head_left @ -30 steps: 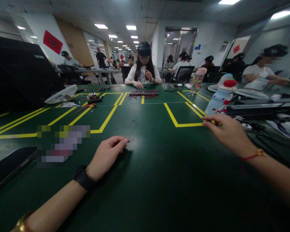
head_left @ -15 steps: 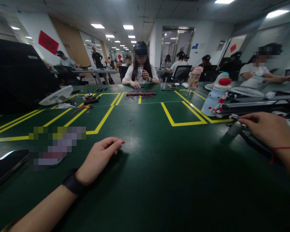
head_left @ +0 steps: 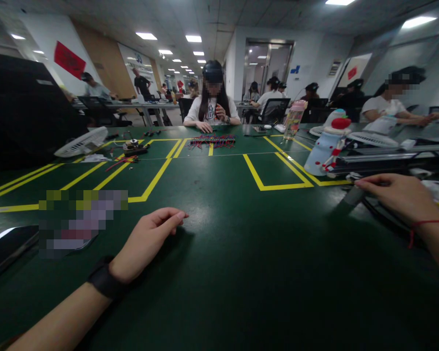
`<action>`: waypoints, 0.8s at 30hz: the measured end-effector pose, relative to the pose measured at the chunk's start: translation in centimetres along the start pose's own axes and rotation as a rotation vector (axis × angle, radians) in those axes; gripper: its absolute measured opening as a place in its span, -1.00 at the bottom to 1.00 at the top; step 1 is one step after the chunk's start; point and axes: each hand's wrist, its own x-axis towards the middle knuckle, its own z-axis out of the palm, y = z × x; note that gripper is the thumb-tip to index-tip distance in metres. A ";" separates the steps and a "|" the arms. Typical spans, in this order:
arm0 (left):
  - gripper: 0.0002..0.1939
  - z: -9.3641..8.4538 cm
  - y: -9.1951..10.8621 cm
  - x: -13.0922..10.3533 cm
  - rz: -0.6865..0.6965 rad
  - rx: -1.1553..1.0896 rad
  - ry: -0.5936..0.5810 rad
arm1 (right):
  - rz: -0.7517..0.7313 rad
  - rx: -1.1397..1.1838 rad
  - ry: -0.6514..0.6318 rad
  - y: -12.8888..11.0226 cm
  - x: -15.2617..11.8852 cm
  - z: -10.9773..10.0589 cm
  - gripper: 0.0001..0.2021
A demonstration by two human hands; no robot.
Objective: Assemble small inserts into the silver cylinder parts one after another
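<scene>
My left hand (head_left: 146, 239) rests above the green table (head_left: 219, 263), palm turned inward. Its fingers are curled and the thumb lies against the index finger; nothing shows between them. On the right side, my right hand (head_left: 402, 197) pinches with thumb and index finger at the top end of a small grey cylinder (head_left: 353, 196). The cylinder looks tilted just over the tabletop, and its kind is not clear. Dark cables (head_left: 378, 214) lie beneath and beside that hand. A small metal piece (head_left: 352, 176) shows just behind the fingertips.
A blue snowman-shaped bottle (head_left: 320, 151) stands beyond my right hand, near a pink-lidded bottle (head_left: 294, 121). Yellow tape lines (head_left: 285, 187) mark the table. A bundle of coloured wires (head_left: 212, 142) lies before a seated person (head_left: 212, 102). A white fan (head_left: 81, 142) lies left.
My right hand has shifted slightly left along with its fingertips on the grey cylinder. The left hand stays nearly still, while the view has turned a little.
</scene>
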 end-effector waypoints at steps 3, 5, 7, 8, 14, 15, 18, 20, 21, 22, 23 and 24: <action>-0.68 -0.1 -0.1 -0.1 0.003 -0.015 -0.008 | 0.022 0.003 0.068 0.1 0.0 0.0 -0.58; -0.69 -0.1 -0.2 -0.1 0.012 -0.023 -0.013 | 0.043 -0.006 0.093 0.2 0.1 -0.1 -0.57; -0.69 -0.2 -0.2 -0.1 0.015 -0.027 -0.017 | 0.047 -0.020 0.049 0.2 0.1 -0.2 -0.58; -0.69 -0.2 -0.2 -0.2 0.014 -0.026 -0.018 | 0.044 -0.023 0.014 0.2 0.1 -0.3 -0.59; -0.69 -0.1 -0.1 -0.1 0.011 -0.007 -0.014 | 0.074 0.042 0.013 -0.3 -0.4 -0.4 -0.54; -0.69 -0.1 0.0 -0.1 0.013 -0.007 -0.015 | 0.091 0.053 0.031 -0.4 -0.4 -0.4 -0.54; -0.69 -0.1 -0.1 -0.1 0.013 -0.003 -0.020 | 0.121 0.036 0.033 -0.4 -0.4 -0.5 -0.57; -0.69 -0.2 -0.1 -0.1 0.010 -0.001 -0.022 | 0.130 0.025 -0.014 -0.1 -0.2 -0.6 -0.60; -0.69 -0.2 -0.2 -0.1 0.012 -0.002 -0.024 | 0.135 0.035 -0.045 0.1 -0.1 -0.6 -0.60; -0.69 -0.2 -0.2 -0.1 0.014 -0.002 -0.024 | 0.138 0.052 -0.071 0.3 0.0 -0.6 -0.61; -0.69 -0.2 -0.2 -0.1 0.017 -0.001 -0.023 | 0.136 0.073 -0.092 0.5 0.1 -0.6 -0.61; -0.69 -0.2 -0.2 -0.1 0.017 0.003 -0.020 | 0.129 0.100 -0.110 0.6 0.2 -0.7 -0.61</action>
